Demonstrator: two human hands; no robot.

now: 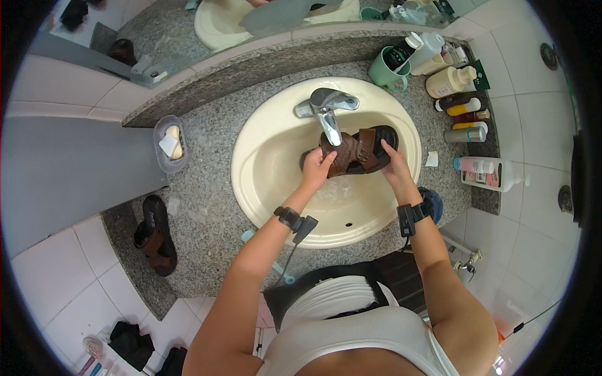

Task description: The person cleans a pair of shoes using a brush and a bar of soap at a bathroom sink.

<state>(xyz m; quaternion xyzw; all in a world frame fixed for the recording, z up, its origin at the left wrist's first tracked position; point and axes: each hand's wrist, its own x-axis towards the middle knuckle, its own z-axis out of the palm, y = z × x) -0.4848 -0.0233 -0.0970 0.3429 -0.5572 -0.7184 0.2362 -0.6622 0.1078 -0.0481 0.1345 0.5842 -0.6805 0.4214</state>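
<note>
- Sandals: two counted, both dark-soled with brown straps. One, the held sandal [367, 149], is over the basin; the second sandal [164, 243] lies on the bench [210, 156] at the person's left, well apart from both hands.
- Hands: two counted, both grasping the held sandal. The left hand [318, 168] grips its near edge by the strap at the left part, thumb uppermost; the right hand [395, 166] grips the right end, thumb on the insole. The fingers underneath are largely hidden.
- Position: the held sandal lies between the two hands, slightly beyond them from the person, its straps facing up.
- Sink: one cream oval sink [241, 163], set into the bench. Rippled water shows in it on the near side of the held sandal.
- Faucet: one chrome faucet [326, 106]; its spout overlaps the held sandal in this view. Contact cannot be determined.
- Wrist devices: two black units, one on the left wrist [288, 218], one on the right [409, 219].
- Soap dish: one clear dish [162, 156], containing two pieces of soap, one white, one yellowish.
- Mug: one green mug [384, 74] beyond the sink, with items standing inside.
- Bottles: several at the right; overlap prevents an exact count. One cream pump bottle [448, 83] is identifiable.
</note>
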